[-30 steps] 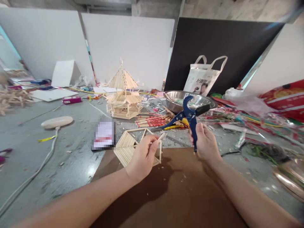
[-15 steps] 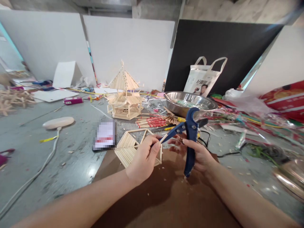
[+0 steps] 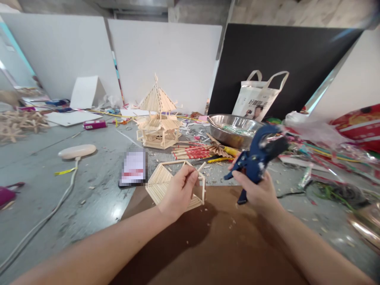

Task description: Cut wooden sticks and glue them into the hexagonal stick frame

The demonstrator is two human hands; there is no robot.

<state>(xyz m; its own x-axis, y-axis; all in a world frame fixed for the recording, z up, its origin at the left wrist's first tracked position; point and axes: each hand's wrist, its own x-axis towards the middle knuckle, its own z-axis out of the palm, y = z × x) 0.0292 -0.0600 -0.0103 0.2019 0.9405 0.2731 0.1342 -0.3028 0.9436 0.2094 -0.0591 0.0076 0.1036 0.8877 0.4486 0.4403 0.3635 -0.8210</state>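
Note:
My left hand (image 3: 181, 190) pinches a short, pale wooden stick (image 3: 202, 166), its tip pointing up and right from my fingers. Below and behind that hand lies a flat hexagonal frame (image 3: 160, 186) of glued sticks, its left part filled with slats and its right part partly hidden. In my right hand (image 3: 261, 190) is a blue pipe cutter (image 3: 252, 162), its curved head up and to the right, slightly blurred. A gap separates the cutter from the stick. Behind them stands a stick-built pavilion (image 3: 158, 118) with a pointed roof.
A brown board (image 3: 219, 237) lies under my hands. Near it are a phone (image 3: 133, 168), a white hot-glue gun or similar corded device (image 3: 77, 151), red-tipped sticks (image 3: 192, 152) and a steel basin (image 3: 219, 132). A tote bag (image 3: 252, 97) leans against the black panel.
My right hand has moved the pipe cutter right, away from my left hand, and tilted its head to the right. My left hand stays nearly in place with the stick.

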